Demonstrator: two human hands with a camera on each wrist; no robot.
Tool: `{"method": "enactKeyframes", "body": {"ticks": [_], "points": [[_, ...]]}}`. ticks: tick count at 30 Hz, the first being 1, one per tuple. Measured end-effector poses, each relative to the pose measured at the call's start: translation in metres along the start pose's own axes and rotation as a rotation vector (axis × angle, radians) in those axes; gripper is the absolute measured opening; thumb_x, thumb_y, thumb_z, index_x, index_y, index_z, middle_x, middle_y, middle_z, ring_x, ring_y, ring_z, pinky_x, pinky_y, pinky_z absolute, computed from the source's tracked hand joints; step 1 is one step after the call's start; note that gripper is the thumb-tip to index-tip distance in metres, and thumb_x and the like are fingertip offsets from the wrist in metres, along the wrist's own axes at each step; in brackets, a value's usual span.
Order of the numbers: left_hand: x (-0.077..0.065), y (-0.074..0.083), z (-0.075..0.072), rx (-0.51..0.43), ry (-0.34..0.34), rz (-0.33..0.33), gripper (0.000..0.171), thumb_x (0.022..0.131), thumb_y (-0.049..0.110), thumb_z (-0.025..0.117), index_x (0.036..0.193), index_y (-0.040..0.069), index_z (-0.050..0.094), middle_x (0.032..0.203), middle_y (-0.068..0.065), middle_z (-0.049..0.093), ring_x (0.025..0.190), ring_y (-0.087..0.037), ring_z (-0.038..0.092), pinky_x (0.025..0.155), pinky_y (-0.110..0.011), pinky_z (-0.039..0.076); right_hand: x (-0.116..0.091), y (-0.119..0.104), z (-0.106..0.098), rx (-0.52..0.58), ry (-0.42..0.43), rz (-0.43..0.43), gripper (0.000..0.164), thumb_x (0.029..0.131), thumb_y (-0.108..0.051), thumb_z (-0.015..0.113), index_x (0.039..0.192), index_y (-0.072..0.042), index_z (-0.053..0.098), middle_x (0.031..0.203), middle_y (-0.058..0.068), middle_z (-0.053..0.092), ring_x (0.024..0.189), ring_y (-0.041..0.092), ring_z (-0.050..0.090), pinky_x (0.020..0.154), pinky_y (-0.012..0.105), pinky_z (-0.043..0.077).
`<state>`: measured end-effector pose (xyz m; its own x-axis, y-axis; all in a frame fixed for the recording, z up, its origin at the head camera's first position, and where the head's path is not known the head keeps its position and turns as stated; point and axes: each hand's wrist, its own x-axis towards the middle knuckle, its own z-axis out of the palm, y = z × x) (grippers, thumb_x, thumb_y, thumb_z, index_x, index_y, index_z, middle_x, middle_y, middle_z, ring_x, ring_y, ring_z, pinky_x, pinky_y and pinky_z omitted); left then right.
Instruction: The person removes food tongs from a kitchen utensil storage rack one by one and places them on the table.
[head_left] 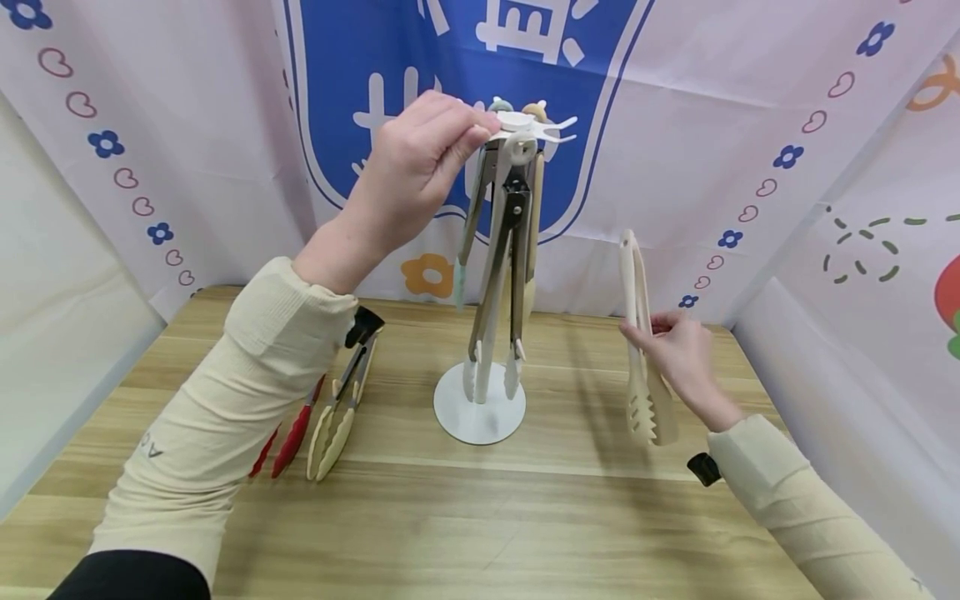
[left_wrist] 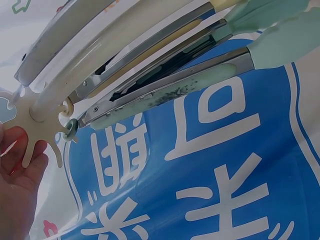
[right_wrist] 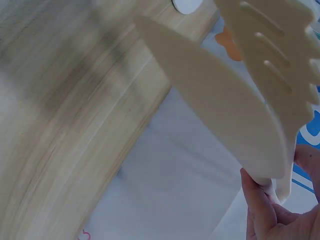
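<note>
A white rotating-style stand [head_left: 480, 427] with a round base stands on the table. My left hand [head_left: 411, 162] pinches the hooked top disc [head_left: 516, 122] of the stand between fingers and thumb; in the left wrist view the fingertips sit on its prongs. Several tongs hang from the hooks: white-tipped tongs [head_left: 512, 377] at the front, mint-green tongs [left_wrist: 280, 42] and yellowish ones behind. To the right, my right hand [head_left: 684, 354] grips cream plastic tongs [head_left: 640, 404] by the middle, tips pointing down, one jaw toothed and the other a flat blade.
Left of the stand, red-tipped tongs [head_left: 294, 440] and cream-tipped tongs [head_left: 330, 437] lie on the wooden table [head_left: 450, 525], partly behind my left sleeve. A printed cloth [head_left: 675, 125] hangs behind the table, close to the stand.
</note>
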<state>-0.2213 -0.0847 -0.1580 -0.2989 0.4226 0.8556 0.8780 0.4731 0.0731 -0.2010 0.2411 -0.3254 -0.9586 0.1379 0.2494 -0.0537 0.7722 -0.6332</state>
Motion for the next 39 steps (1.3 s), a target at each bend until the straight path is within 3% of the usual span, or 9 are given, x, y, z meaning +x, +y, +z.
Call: {"method": "enactKeyframes", "body": {"ticks": [10,30,39], "points": [[0.0,-0.001,0.001,-0.001,-0.006,0.013,0.022,0.094,0.009,0.046,0.097,-0.005,0.063,0.099,-0.014,0.064,0.101,-0.023,0.054,0.104,-0.022,0.029,-0.006,0.02,0.015,-0.071,-0.066,0.016,0.046,0.078,-0.037,0.069,0.095,0.006,0.066,0.084,0.018,0.068,0.064,0.018,0.062,0.052,0.023,0.048],[0.0,-0.001,0.0,0.01,-0.009,0.015,0.022,0.094,0.01,0.046,0.096,-0.005,0.063,0.098,-0.014,0.064,0.101,-0.023,0.054,0.106,-0.023,0.026,-0.018,0.046,0.033,-0.095,-0.189,0.064,0.042,0.078,-0.032,0.07,0.089,0.009,0.065,0.075,0.018,0.066,0.054,0.015,0.057,0.046,0.026,0.048],[0.0,-0.002,0.0,0.006,-0.006,0.025,0.022,0.094,0.01,0.047,0.096,-0.005,0.063,0.097,-0.014,0.064,0.1,-0.023,0.054,0.103,-0.023,0.03,-0.02,0.051,0.043,-0.105,-0.267,0.121,0.039,0.078,-0.033,0.068,0.08,0.005,0.065,0.066,0.011,0.064,0.051,0.014,0.056,0.045,0.027,0.048]]}}
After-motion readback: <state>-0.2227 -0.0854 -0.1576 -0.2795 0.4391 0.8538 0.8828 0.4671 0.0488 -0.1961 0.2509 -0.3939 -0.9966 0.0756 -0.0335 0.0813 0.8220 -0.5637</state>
